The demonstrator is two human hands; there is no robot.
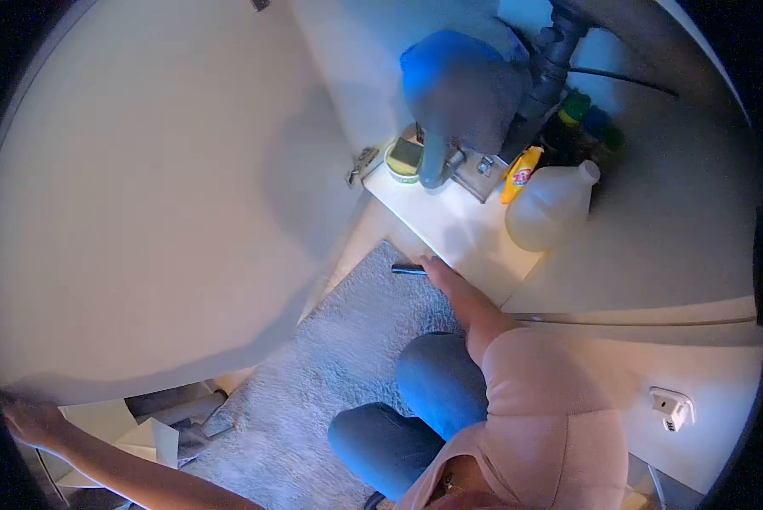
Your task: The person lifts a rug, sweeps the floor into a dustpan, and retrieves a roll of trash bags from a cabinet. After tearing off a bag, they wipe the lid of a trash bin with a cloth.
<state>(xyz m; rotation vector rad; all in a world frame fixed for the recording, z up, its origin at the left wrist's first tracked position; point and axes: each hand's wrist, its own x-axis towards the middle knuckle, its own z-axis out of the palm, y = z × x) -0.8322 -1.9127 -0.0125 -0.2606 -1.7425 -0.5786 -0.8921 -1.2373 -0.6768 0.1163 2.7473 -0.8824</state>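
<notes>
At the far left, my left hand (31,420) is at the lower edge of the large white cabinet door (169,212), its fingers mostly hidden behind it. My right hand (435,270) is closed around a short black cylinder (408,269), low in front of the cabinet floor's front edge. The cylinder's free end points left over the grey rug (339,340). Beyond this hand is the lit white cabinet floor (428,223). On it stand a whitish plastic jug (547,210), a yellow packet (521,176) and a tub (401,177) with a sponge (407,155).
Dark drain pipes (555,64) run down inside the cabinet beside a blue-grey cloth (466,81). Bottles with green and blue caps (575,107) stand in shadow behind the packet. A metal hinge (363,166) joins the door. A white outlet (672,408) is at right.
</notes>
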